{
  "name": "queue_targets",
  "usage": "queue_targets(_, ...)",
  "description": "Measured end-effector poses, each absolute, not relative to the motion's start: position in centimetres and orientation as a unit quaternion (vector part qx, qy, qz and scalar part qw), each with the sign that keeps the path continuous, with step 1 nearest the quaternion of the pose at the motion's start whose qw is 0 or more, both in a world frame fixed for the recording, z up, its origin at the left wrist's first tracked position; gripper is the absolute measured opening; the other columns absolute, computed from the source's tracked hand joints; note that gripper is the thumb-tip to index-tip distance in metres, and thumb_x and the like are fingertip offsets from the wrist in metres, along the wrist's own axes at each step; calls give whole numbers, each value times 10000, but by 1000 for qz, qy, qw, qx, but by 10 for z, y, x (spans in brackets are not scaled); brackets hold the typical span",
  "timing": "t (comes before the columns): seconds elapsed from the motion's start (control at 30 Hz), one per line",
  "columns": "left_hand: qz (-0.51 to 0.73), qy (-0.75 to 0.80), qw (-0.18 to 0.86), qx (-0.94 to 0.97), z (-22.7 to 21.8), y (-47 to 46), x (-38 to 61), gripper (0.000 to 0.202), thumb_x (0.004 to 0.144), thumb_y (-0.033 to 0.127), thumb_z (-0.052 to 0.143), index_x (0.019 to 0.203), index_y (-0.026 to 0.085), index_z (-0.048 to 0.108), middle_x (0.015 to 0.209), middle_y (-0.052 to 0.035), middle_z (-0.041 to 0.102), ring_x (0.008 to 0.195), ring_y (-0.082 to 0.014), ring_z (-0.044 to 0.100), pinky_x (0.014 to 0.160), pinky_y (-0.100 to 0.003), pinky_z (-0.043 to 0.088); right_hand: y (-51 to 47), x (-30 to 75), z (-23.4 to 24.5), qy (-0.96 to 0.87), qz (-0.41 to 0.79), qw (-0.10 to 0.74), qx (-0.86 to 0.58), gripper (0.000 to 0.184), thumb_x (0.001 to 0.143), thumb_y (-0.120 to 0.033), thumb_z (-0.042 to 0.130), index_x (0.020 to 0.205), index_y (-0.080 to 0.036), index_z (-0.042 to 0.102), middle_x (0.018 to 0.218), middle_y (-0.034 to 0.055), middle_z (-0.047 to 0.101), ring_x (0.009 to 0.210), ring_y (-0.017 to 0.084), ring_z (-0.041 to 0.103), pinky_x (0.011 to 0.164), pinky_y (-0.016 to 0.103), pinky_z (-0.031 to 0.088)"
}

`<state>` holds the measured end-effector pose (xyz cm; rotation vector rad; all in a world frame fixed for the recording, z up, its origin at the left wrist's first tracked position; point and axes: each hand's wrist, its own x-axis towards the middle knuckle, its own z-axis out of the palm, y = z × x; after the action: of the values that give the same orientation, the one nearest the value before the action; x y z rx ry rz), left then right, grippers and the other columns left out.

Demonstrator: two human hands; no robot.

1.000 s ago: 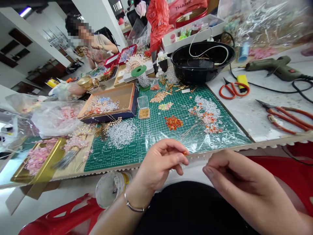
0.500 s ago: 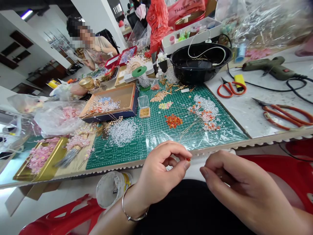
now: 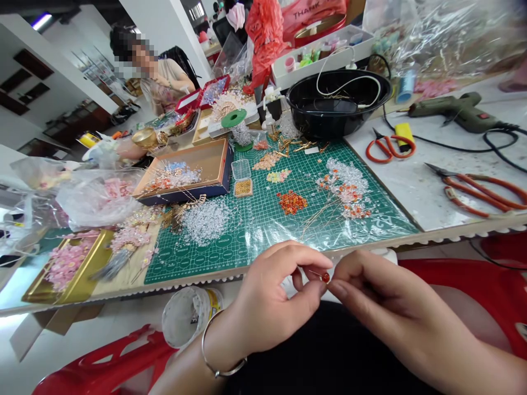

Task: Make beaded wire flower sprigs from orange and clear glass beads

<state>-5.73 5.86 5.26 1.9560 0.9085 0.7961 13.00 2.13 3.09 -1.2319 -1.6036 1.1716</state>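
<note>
Just in front of the table edge, my left hand (image 3: 280,296) pinches a small orange-red bead (image 3: 325,277) between thumb and forefinger. A short stretch of thin wire (image 3: 315,272) shows beside the bead. From the other side, my right hand (image 3: 387,302) has its thumb and forefinger closed right at the bead; what lies between those fingertips is hidden. Beyond my hands, the green cutting mat (image 3: 255,236) bears a pile of orange-red beads (image 3: 291,203), a heap of clear beads (image 3: 207,222) and a cluster of clear and orange beads with wire stems (image 3: 348,189).
Orange-handled pliers (image 3: 480,189), small scissors (image 3: 389,149) and a glue gun (image 3: 453,112) lie on the right. A black basin (image 3: 337,118) stands behind the mat. On the left are an open box (image 3: 220,175) and a gold tray (image 3: 88,269). Another person (image 3: 171,77) sits across.
My hands have come together: the right fingertips moved left to meet the bead at my left fingertips. The bead and some thin wire now show more. Across the table, the other person's arm has shifted.
</note>
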Motion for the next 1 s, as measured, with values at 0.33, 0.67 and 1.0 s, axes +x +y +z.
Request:
queue_targets(0.33,292,320,229,871,52,59,-72,391,913,34,567,1235,256,561,997,-21,774,837,-155,713,784,-272,517,31,133,22,-543,605,339,-474,267,959,-530,562,946,-275,640,842,0,659,765,165,615,652,231,539)
queue_targets(0.67,259,332,214,882,48,86,-83,295,952,160,554,1225,267,592,914,-26,755,802,-179,692,766,-299,508,41,129,13,-532,595,366,-478,298,956,-470,572,774,-240,621,711,-3,621,601,137,546,532,215,478)
queue_targets(1.0,-41,568,10,822,21,258,-131,197,964,217,544,960,174,736,1050,-91,725,988,-250,672,878,-420,538,42,131,17,-579,569,328,-482,289,942,-419,526,712,-246,548,687,-6,576,606,150,534,537,226,492)
